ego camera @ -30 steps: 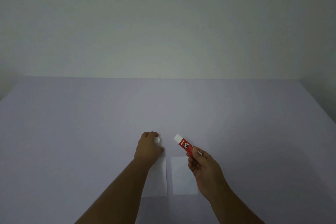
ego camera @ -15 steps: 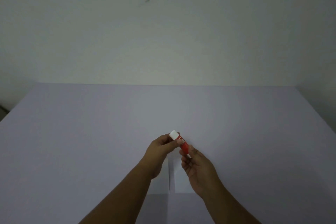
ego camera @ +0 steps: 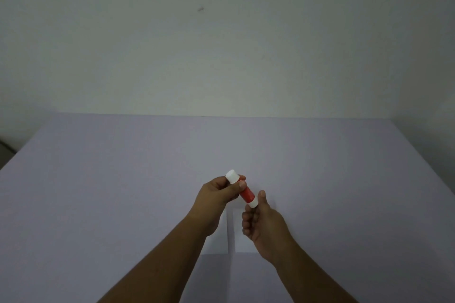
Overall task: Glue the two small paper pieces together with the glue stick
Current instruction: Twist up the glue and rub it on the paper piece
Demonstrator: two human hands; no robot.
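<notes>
I hold a red glue stick (ego camera: 246,193) tilted in the air above the table, between both hands. Its white cap (ego camera: 232,176) points up and to the left and sits on the stick. My left hand (ego camera: 216,194) pinches the cap end with thumb and fingers. My right hand (ego camera: 261,226) grips the white base end with its fingertips. Two small white paper pieces lie flat side by side on the table below my hands, the left paper (ego camera: 218,243) and the right paper (ego camera: 240,246), with a narrow gap between them. My hands and forearms hide part of each.
The table (ego camera: 123,179) has a pale lilac top that reaches back to a plain light wall. Its left and right edges show at the sides of the view.
My left hand lifted the white cap off the table and brought it to the glue stick. The cap now sits on the stick, and my right hand's grip has slid down to the base.
</notes>
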